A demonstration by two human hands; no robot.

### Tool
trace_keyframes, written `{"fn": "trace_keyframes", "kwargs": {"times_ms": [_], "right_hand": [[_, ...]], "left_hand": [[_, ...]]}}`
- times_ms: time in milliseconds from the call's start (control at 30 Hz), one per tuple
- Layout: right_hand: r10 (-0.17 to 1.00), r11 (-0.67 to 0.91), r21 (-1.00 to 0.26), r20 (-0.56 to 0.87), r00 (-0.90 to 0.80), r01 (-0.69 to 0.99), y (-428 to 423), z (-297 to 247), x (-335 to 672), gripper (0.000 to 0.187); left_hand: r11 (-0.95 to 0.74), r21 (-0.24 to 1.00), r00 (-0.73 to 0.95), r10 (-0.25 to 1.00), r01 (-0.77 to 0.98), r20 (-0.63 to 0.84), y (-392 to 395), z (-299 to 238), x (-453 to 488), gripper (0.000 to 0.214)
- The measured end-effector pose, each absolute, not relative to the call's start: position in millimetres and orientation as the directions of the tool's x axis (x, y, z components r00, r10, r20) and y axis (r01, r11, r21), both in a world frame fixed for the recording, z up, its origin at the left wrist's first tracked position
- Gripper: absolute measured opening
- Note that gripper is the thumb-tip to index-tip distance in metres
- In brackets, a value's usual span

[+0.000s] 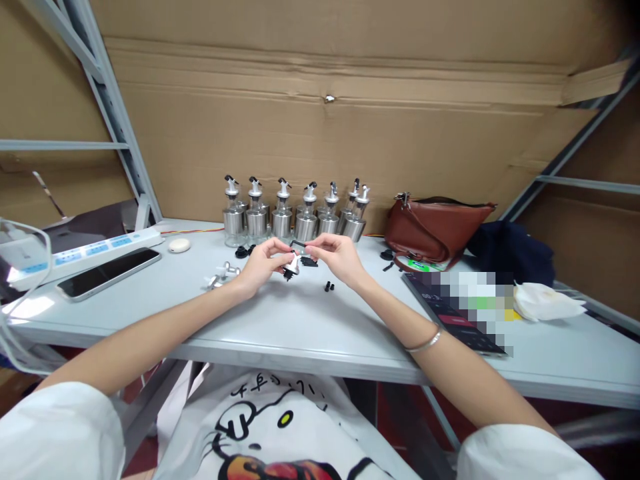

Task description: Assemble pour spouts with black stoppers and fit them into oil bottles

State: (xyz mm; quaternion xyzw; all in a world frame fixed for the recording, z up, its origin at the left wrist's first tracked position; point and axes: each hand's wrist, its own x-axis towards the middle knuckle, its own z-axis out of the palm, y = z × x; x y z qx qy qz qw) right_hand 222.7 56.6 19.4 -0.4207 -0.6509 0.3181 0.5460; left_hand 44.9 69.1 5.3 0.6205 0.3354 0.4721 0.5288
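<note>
My left hand (263,265) pinches a small white and black pourer spout (291,265) just above the grey table (300,320). My right hand (336,257) meets it from the right, fingers pinched on the same spout's top end. Behind the hands stands a row of several steel-clad glass oil bottles (295,217) with pourer tops. Loose black caps (329,287) lie on the table by my right hand, and more black parts (243,252) sit near the bottles. A metal and white spout piece (220,275) rests left of my left wrist.
A phone (107,273) and a white power strip (85,252) lie at the left, with a small white oval object (179,245) beside them. A brown leather bag (435,230), dark cloth (515,253), a dark tablet (450,313) and crumpled white cloth (545,300) occupy the right. Cardboard (350,133) backs the table.
</note>
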Motion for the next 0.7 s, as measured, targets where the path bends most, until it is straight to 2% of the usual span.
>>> {"fn": "trace_keyframes", "kwargs": {"times_ms": [367,700], "right_hand": [[0.897,0.439,-0.878,0.442,-0.034,0.192,55.0,18.5,221.3,0.023],[0.894,0.447,-0.871,0.444,-0.062,0.202,57.3,16.1,221.9,0.027]], "left_hand": [[-0.179,0.979,0.314,0.928,-0.096,0.201,70.4,2.7,45.5,0.03],[-0.12,0.976,0.326,0.929,-0.18,0.175,66.9,6.1,46.1,0.046]]}}
